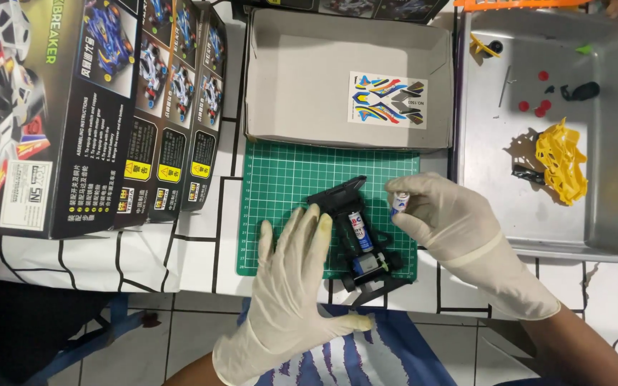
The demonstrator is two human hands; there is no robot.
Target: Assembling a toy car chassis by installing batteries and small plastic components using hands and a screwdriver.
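Note:
A black toy car chassis [355, 246] lies on a green cutting mat [280, 186], with one battery [360, 230] seated in it and a small motor at its near end. My left hand [291, 286], in a white glove, rests flat against the chassis's left side. My gloved right hand [445, 214] pinches a second battery [398, 202] just above the chassis's right side.
An open cardboard box [302, 78] with a sticker sheet [386, 100] sits behind the mat. A metal tray [609, 179] at right holds a yellow plastic part [561, 161] and small red pieces. Several toy car boxes [109, 107] stand at left.

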